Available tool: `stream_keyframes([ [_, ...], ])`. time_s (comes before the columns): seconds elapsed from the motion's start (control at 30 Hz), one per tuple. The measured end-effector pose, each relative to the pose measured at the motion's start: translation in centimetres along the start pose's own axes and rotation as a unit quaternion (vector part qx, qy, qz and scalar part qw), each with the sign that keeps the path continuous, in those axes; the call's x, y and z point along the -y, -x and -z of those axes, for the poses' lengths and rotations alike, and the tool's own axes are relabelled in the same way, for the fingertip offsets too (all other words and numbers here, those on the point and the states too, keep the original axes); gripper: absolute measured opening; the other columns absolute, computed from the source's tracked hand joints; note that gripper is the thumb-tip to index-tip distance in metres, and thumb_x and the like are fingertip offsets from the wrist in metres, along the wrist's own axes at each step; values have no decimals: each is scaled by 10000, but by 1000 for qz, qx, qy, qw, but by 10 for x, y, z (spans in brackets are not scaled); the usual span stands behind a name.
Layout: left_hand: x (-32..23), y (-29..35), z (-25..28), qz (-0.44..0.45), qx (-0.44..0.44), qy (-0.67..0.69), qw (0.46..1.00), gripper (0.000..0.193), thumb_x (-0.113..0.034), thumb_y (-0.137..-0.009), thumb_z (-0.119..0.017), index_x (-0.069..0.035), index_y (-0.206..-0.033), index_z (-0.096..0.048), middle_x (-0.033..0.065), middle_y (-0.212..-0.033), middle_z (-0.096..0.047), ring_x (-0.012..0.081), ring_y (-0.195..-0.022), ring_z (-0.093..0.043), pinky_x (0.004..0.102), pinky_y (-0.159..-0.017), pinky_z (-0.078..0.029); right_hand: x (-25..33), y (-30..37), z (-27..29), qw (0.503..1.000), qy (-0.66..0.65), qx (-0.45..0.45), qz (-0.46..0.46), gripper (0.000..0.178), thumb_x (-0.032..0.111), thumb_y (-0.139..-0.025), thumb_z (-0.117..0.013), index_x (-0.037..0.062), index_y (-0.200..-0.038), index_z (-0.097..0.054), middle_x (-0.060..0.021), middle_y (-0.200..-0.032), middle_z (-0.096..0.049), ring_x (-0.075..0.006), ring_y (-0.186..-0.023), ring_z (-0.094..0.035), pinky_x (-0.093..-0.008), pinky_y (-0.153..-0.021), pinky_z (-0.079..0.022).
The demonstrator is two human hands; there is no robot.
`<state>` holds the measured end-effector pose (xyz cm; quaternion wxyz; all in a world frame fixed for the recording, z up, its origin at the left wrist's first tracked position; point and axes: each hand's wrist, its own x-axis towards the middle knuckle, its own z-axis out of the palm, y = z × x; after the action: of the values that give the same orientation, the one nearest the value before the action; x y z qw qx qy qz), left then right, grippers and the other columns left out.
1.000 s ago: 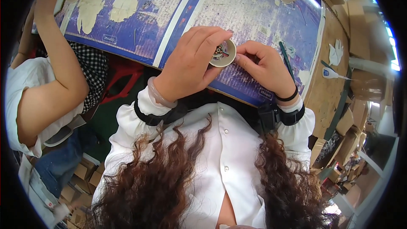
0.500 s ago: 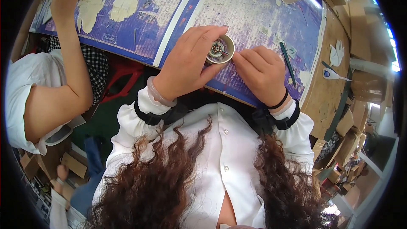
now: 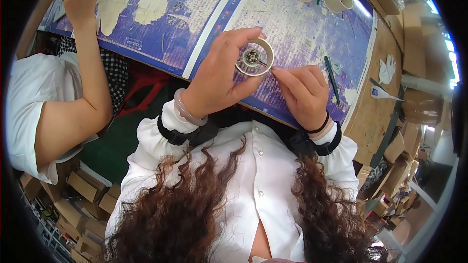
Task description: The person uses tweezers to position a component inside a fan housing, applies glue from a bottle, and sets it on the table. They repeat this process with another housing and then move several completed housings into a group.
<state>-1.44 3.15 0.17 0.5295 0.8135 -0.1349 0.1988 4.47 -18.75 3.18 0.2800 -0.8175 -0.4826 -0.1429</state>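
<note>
My left hand (image 3: 214,70) is wrapped round a short, cream-coloured round housing (image 3: 270,51), held above the table's near edge with its opening turned up toward me. Inside sits a small motor core with copper windings (image 3: 252,57). Thin dark and reddish wires (image 3: 263,63) run from it toward the right rim. Just beside that rim is my right hand (image 3: 304,90), thumb and forefinger pinched together. Whatever is between those fingertips is too small to make out.
Several cream cups (image 3: 338,1) holding small parts stand at the far right. A dark green stick-like tool (image 3: 332,80) lies right of my hand. Beyond are a white glove (image 3: 387,69) and a white nozzle bottle (image 3: 379,92). Another person's arm (image 3: 87,63) rests at the left.
The pinched fingers of my right hand have drawn slightly down and away from the rim. The housing's opening shows a little more. A person at the lower left has gone from view.
</note>
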Motion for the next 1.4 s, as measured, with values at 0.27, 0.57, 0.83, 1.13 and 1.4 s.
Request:
stream_keyframes([
  [0.27, 2, 6, -17, -8, -26, 54, 998, 618, -131, -849, -724, 4, -1390, -457, 187, -1330, -540, 379, -1204, -532, 435, -1056, -429, 3, 0, 0, 997, 28, 12, 78, 379, -23, -669, -739, 46, -1042, -731, -58, -934, -663, -251, -800, -626, -338, -683, -512],
  [0.57, 0, -3, -14, -55, 23, -49, 997, 594, -101, -844, -705, 7, -1371, -454, 208, -1322, -534, 399, -1215, -530, 459, -1063, -428, 0, 5, 4, 993, 79, 67, 54, 336, 46, -675, -715, 56, -1011, -719, -46, -959, -671, -242, -815, -637, -349, -697, -522],
  [0.83, -5, -3, -19, -2, 40, -40, 998, 604, -57, -820, -679, 4, -1374, -445, 223, -1319, -523, 412, -1235, -520, 458, -1074, -421, 3, 7, 0, 996, 67, 53, 13, 314, 52, -695, -738, 68, -1008, -728, -41, -958, -675, -242, -799, -631, -348, -685, -515],
  [1.13, -6, -3, -19, -5, 38, -41, 998, 622, -20, -795, -673, -5, -1371, -438, 221, -1300, -523, 413, -1224, -523, 453, -1064, -428, 7, 2, -6, 999, 22, 20, -28, 183, 35, -728, -738, 60, -908, -721, -52, -906, -686, -247, -759, -627, -346, -669, -510],
  [1.4, -4, -3, -19, 5, 36, -38, 999, 622, -8, -779, -685, -20, -1355, -448, 210, -1284, -533, 409, -1212, -532, 447, -1050, -439, 4, -1, -11, 997, -14, 23, -78, 107, 30, -744, -730, 57, -826, -668, -64, -828, -644, -272, -733, -590, -362, -638, -484],
])
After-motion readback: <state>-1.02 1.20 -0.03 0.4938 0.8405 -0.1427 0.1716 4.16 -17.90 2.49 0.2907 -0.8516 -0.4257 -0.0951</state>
